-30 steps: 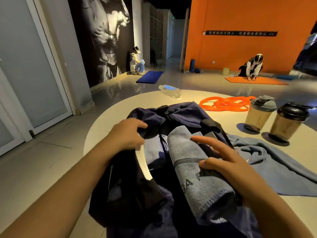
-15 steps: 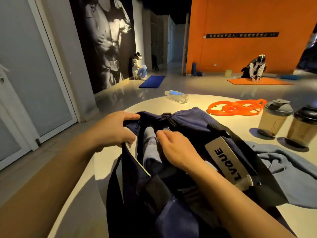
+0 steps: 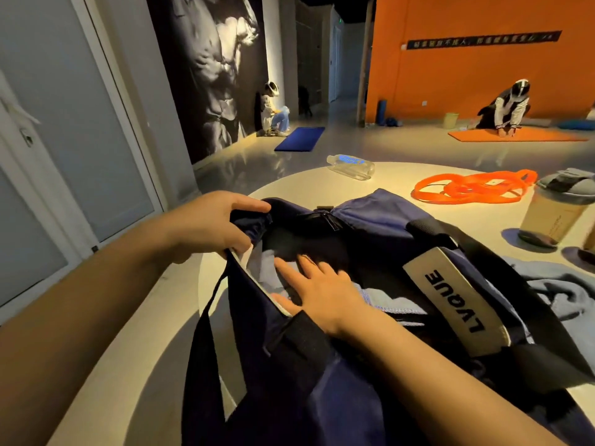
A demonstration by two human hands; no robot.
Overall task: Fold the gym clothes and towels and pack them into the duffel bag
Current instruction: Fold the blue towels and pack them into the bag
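Dim gym lighting falls on a round cream table (image 3: 322,185), where a navy fabric duffel bag (image 3: 370,220) is set with its zipped top parted. The bag's near-left rim is gripped by the left hand (image 3: 212,226), fingers curled round the cloth, presumably so that the mouth is held wide. The right hand (image 3: 318,291) is reached inside, its fingers straight and spread flat on a pale blue-grey folded towel (image 3: 380,297) lying in the bag; the pressing seems meant to settle the towel low and leave room. A white strap pad printed LVQUE (image 3: 457,304) is draped across the bag's right side. The bag looks soft and slumped, its dark lining shadowed, so what else it holds cannot be told. Another blue-grey cloth (image 3: 553,294) is left unpacked just beside the bag. Farther back are seen a clear plastic bottle (image 3: 351,166), orange resistance bands (image 3: 473,188) and a beige shaker cup with a grey lid (image 3: 553,210).
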